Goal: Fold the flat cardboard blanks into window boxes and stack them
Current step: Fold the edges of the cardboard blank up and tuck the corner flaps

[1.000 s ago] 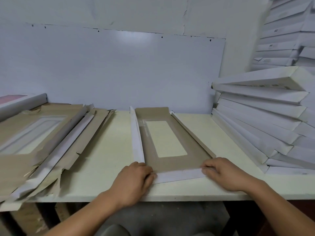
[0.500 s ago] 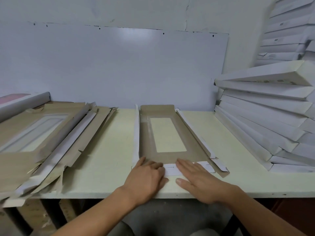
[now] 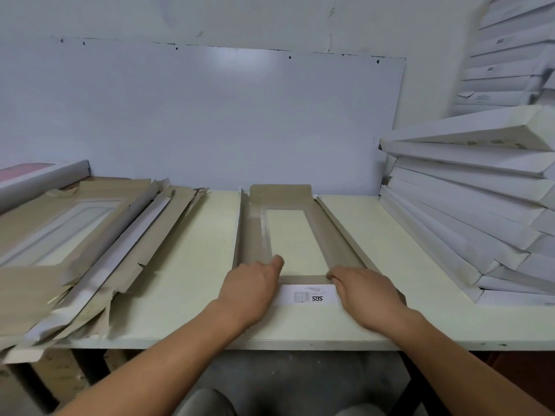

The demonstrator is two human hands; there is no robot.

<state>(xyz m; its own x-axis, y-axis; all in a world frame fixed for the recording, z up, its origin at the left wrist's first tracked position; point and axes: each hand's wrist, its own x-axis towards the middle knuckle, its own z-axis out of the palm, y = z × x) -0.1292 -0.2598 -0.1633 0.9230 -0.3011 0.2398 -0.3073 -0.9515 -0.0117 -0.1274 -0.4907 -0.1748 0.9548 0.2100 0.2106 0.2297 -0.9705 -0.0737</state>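
- cardboard blank, brown with a rectangular window (image 3: 295, 235), lies mid-table, side walls half raised, near white flap (image 3: 309, 295) turned in.
- left hand (image 3: 253, 285) and right hand (image 3: 365, 288) curl round the near corners.
- white folded boxes (image 3: 468, 205) already stacked on the right.
- brown flat blanks (image 3: 90, 235) wait on the left: many remain.

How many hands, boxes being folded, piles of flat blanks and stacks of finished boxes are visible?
Hands: 2, left hand, right hand
Brown cardboard window box being folded: 1
Pile of flat brown blanks: 1
Stacks of finished white boxes: 2, near, far
Total: 6
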